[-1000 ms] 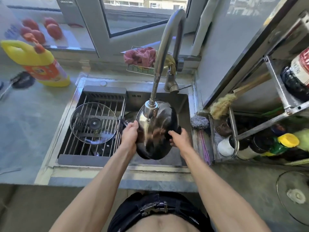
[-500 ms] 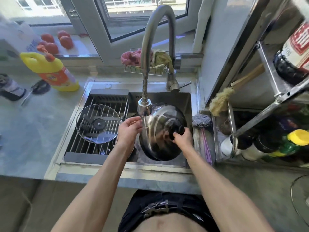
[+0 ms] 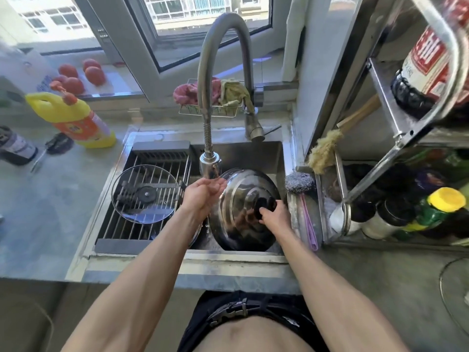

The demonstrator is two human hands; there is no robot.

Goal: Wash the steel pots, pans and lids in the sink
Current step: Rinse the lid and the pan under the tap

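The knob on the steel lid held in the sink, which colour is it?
Black. The round knob of the domed steel lid shows best in the head view.

steel lid (image 3: 243,212): mirror-glossy metal, smooth, black plastic knob | tap (image 3: 223,54): brushed matt metal | glass lid (image 3: 144,194): clear glass, metal rim | rack (image 3: 152,229): metal wire bars | scourer (image 3: 299,182): rough wire wool | detergent bottle (image 3: 73,118): glossy yellow plastic | cloths (image 3: 215,91): crumpled fabric | worktop (image 3: 50,212): matt stone

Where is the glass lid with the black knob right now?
In the head view, the glass lid lies flat on the wire drying rack over the sink's left half, left of the left hand.
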